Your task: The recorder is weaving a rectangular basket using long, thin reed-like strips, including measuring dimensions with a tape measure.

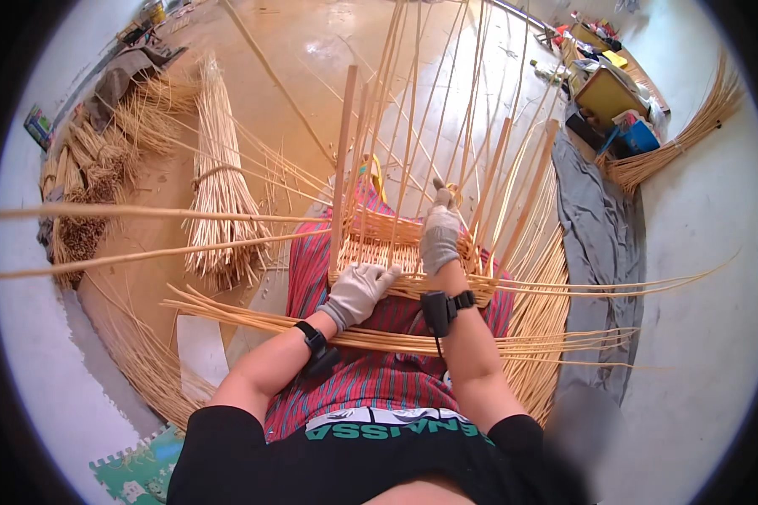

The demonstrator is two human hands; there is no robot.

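Note:
A partly woven wicker basket [381,251] rests on my lap, on red striped cloth. Long upright rods and several flat wooden stakes rise from its edges. My left hand [358,295], in a pale work glove, grips the basket's near wall at its left part. Also gloved, my right hand [440,231] reaches over the basket's right part, closed round a thin yellowish willow rod [456,194] at the fingertips; the rod's course behind the fingers is partly hidden. A bundle of loose rods [379,340] lies across my lap, just below both wrists.
A tied bundle of peeled rods [219,185] stands on the floor at left, with more bundles [93,185] along the wall. Long rods [535,311] lie on the right beside a grey cloth [602,278]. Two thick rods stick out far left from the basket.

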